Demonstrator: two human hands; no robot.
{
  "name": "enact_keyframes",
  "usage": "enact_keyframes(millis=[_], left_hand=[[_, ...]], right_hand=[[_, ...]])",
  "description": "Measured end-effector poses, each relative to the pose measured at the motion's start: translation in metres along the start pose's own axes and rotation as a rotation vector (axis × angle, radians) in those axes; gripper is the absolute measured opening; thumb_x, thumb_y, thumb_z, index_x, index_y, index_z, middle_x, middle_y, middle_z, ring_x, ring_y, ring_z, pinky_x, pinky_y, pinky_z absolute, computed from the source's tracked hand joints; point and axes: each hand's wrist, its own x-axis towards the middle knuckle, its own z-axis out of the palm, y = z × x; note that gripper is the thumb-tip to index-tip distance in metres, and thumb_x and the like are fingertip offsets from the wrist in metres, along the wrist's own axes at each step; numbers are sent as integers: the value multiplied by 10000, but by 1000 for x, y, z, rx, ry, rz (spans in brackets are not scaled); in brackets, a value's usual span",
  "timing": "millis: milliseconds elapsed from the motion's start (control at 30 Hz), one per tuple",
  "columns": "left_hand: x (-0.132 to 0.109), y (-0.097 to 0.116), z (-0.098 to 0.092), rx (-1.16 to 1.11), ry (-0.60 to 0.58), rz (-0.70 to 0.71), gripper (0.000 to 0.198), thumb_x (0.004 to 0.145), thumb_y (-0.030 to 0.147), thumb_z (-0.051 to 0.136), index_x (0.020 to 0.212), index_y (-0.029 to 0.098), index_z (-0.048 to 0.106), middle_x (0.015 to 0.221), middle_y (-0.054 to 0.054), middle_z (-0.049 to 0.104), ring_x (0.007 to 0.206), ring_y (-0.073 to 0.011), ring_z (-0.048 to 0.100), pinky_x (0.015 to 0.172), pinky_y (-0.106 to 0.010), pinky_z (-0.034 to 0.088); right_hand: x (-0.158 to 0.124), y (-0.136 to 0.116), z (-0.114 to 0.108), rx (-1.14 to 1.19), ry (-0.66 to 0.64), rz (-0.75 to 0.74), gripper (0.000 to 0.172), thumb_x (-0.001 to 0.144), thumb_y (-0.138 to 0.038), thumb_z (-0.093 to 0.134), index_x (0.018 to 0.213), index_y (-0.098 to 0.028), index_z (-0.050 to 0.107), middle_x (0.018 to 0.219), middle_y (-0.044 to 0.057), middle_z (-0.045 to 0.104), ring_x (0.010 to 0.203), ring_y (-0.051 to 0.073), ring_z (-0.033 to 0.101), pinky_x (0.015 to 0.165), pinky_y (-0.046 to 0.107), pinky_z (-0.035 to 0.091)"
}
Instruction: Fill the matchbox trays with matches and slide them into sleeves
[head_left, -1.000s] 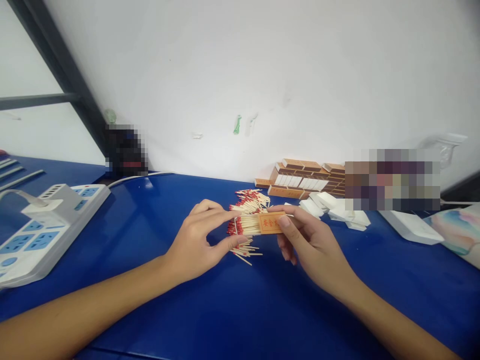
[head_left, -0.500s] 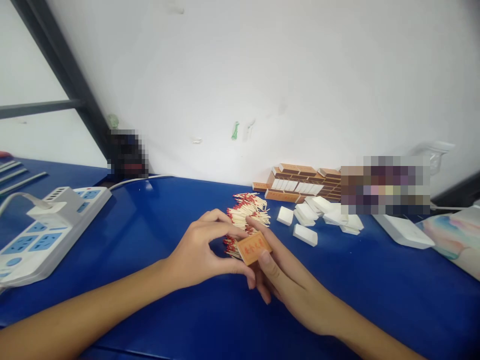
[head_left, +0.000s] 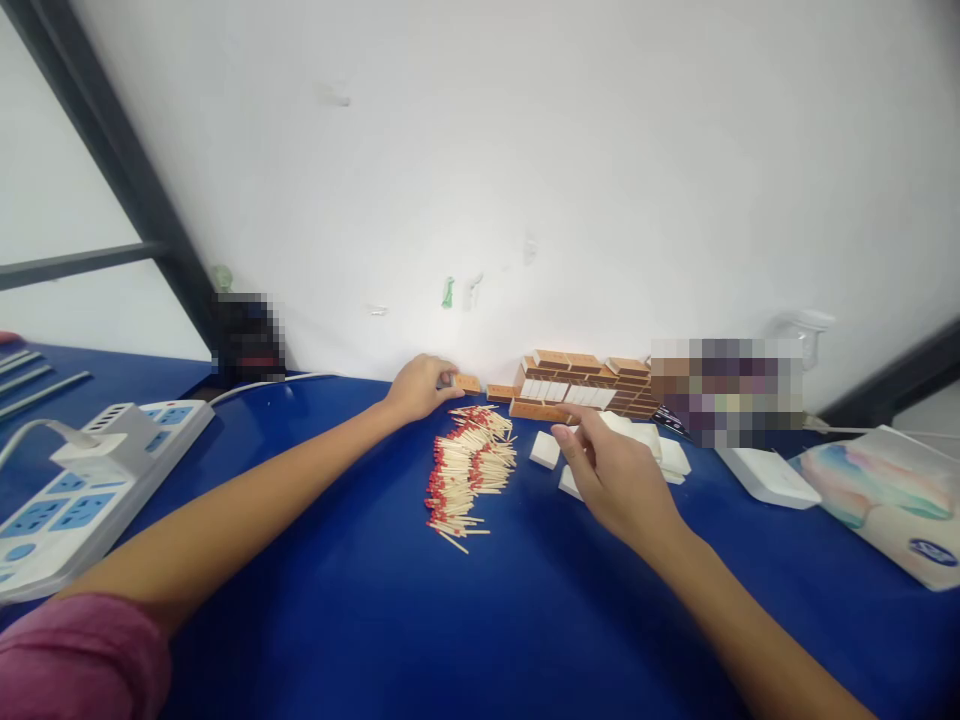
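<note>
My left hand (head_left: 420, 386) is stretched to the back of the blue table (head_left: 375, 600), fingers closed on an orange matchbox (head_left: 466, 383) by the wall. A pile of red-tipped matches (head_left: 469, 465) lies between my hands. My right hand (head_left: 611, 470) hovers over the white inner trays (head_left: 545, 449), fingers curled toward one; whether it grips anything is hidden. Behind them stands a stack of orange matchboxes (head_left: 585, 380).
A white power strip (head_left: 82, 480) with a plugged adapter lies at the left. A white flat box (head_left: 769, 477) and a tissue pack (head_left: 885, 500) lie at the right. A blurred dark object (head_left: 247, 335) stands by the wall.
The matchbox held between both hands went with my left hand to the back by the wall. My right hand let go and moved right over the white trays.
</note>
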Motion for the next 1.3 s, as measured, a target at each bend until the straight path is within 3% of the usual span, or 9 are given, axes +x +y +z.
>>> enact_keyframes(millis=[100,200,267,367,467,567,700,900,1300], left_hand=[[4,2,14,18,-59,-36,253,858,317,801,1059,176,738,903,-40,740,837,-196,684,859,-367,554],[6,7,20,35,-99,-71,323,977,374,672,1212,152,655,1152,-84,689,990,-205,681,896,-408,588],[8,10,20,44,-95,-92,328,981,383,666,1207,145,652,1169,-91,689,1009,-213,684,904,-416,590],[7,13,16,44,-49,-111,259,885,346,772,1058,160,721,934,-54,767,864,-202,717,848,-351,572],[-8,14,5,46,0,-104,208,899,367,737,1009,190,748,903,-39,792,833,-201,718,791,-327,541],[-35,17,-11,61,12,-80,212,912,400,699,970,207,766,884,-29,794,821,-206,695,775,-336,512],[-80,22,-35,66,11,-62,213,923,419,677,969,233,771,901,-14,791,849,-207,681,800,-349,496],[-124,30,-59,22,32,-73,246,944,463,651,983,252,771,941,3,788,840,-189,679,775,-332,506],[-131,18,-50,177,42,68,230,977,423,620,962,246,766,869,-3,782,823,-204,661,825,-376,409]], right_hand=[[-1,-2,-2,-48,17,-40,436,1073,-511,370,1160,-179,639,672,6,669,575,209,613,563,306,344],[1,-2,-5,-78,44,-77,428,1070,-507,389,1046,-192,679,657,10,677,542,190,598,554,300,328],[5,7,-10,-128,81,-79,424,1057,-504,419,991,-202,708,651,20,684,547,193,608,555,301,323],[14,40,-28,-254,147,12,359,1012,-480,505,935,-215,735,726,53,728,635,218,656,600,308,356],[19,90,-51,-290,169,180,265,945,-453,607,987,-226,737,768,49,745,695,223,667,662,307,404],[19,136,-68,-322,175,321,224,845,-424,709,774,-211,700,655,60,707,636,247,635,633,334,386],[16,172,-74,-453,116,554,327,790,-544,726,701,-238,653,750,76,734,728,274,629,640,349,379],[17,192,-69,-556,87,673,361,758,-612,709,688,-259,679,786,95,730,685,277,584,617,363,378],[20,209,-71,-504,274,688,366,730,-608,696,674,-246,684,727,110,725,627,275,571,599,375,364]])
